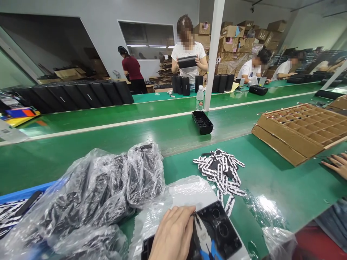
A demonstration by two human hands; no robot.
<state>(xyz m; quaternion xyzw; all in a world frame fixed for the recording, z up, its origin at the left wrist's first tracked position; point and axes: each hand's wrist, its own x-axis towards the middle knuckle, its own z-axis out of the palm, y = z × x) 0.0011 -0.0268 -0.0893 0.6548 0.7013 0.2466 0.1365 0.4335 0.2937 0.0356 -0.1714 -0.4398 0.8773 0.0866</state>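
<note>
My left hand (173, 233) lies at the bottom centre, fingers pressed together over the edge of a black plastic housing (222, 227) with round recesses. It grips the housing on a clear plastic bag. Small cutters with blue handles (206, 242) rest against the housing just right of my fingers; what holds them is out of frame. My right hand is not in view. A heap of small black-and-white oval pieces (222, 171) lies on the green table just beyond the housing.
Crumpled clear bags of black parts (103, 187) fill the left foreground beside a blue crate (16, 195). A co-worker's hand (336, 164) rests by a cardboard divider tray (300, 130) at right. A black tray (202, 122), water bottle (200, 98) and white post (214, 54) stand ahead; other people work behind.
</note>
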